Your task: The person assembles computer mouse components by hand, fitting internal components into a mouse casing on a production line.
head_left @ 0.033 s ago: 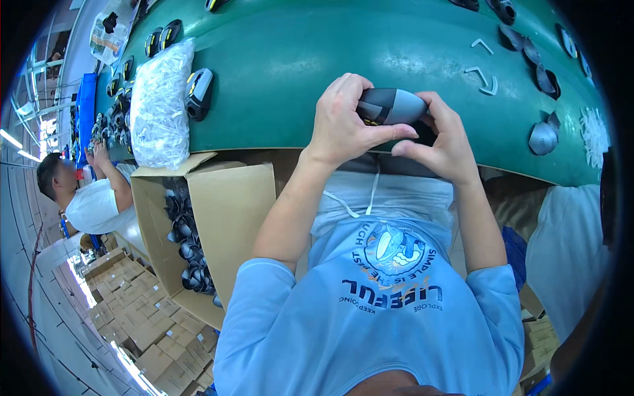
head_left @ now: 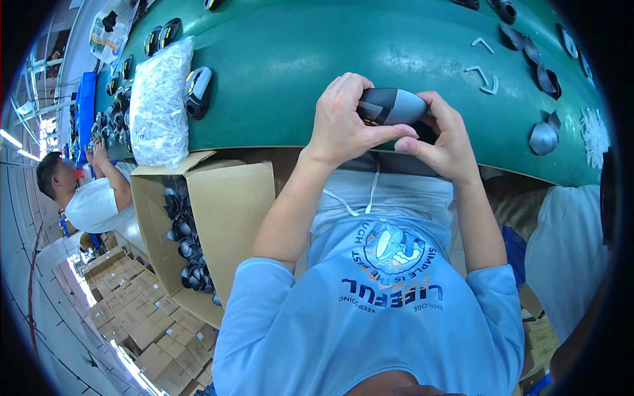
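Observation:
Between both hands, at the table's near edge, I hold a rounded plastic shell (head_left: pixel 400 106), grey on its right end and darker with a bit of yellow on its left. My left hand (head_left: pixel 340 119) closes around the left end, its thumb stretched along the near side. At the other end, my right hand (head_left: pixel 446 135) grips with the fingers behind the shell and its thumb close to the left thumb. The underside of the shell is hidden. What exactly it belongs to I cannot make out.
On the green table (head_left: pixel 264 99), a clear bag of small parts (head_left: pixel 160 105) lies left beside a black-and-grey piece (head_left: pixel 199 92). White angled strips (head_left: pixel 487 79) and grey curved shells (head_left: pixel 544 137) lie right. An open carton (head_left: pixel 231 224) of dark shells stands below left. A co-worker (head_left: pixel 99 198) works far left.
My right thumb has shifted slightly up toward the left thumb. The shell and my left hand look unmoved.

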Demonstrator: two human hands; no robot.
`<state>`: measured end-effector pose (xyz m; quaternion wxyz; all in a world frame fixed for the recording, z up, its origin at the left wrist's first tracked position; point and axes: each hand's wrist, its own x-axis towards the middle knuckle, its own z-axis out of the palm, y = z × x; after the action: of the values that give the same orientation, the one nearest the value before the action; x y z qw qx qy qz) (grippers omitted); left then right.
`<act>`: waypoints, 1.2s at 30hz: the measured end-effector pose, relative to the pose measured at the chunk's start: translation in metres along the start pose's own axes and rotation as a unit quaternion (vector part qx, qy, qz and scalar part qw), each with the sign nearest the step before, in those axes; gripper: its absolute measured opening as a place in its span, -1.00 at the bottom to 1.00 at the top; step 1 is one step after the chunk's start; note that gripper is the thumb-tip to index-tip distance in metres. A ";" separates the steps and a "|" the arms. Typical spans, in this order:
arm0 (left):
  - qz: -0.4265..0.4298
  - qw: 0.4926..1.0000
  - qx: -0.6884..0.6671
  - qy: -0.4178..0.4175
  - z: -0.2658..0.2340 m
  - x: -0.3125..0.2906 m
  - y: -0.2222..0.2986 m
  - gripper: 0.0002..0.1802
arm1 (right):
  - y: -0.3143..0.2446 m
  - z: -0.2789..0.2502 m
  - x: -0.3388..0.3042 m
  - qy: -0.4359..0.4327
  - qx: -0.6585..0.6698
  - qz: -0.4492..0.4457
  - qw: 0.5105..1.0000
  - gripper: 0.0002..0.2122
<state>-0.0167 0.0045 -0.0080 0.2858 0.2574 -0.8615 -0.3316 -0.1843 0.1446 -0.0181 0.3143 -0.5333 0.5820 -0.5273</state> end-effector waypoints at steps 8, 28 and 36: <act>0.019 0.999 0.004 0.033 0.006 -0.002 -0.003 -0.20 | 0.004 0.004 0.000 0.045 -0.028 -0.010 0.999 -0.40; -0.342 0.743 -0.554 -0.152 -0.009 -0.010 0.019 -0.33 | -0.012 0.021 -0.002 0.092 0.291 0.059 0.951 -0.75; -0.306 0.784 -0.524 -0.132 -0.001 -0.018 0.016 -0.31 | -0.006 0.034 -0.007 0.122 0.364 0.045 0.922 -0.78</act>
<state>-0.0068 0.0258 -0.0018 0.1439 0.2720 -0.4604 -0.8327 -0.1491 0.1421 -0.0225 0.4370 -0.2865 0.4069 -0.7492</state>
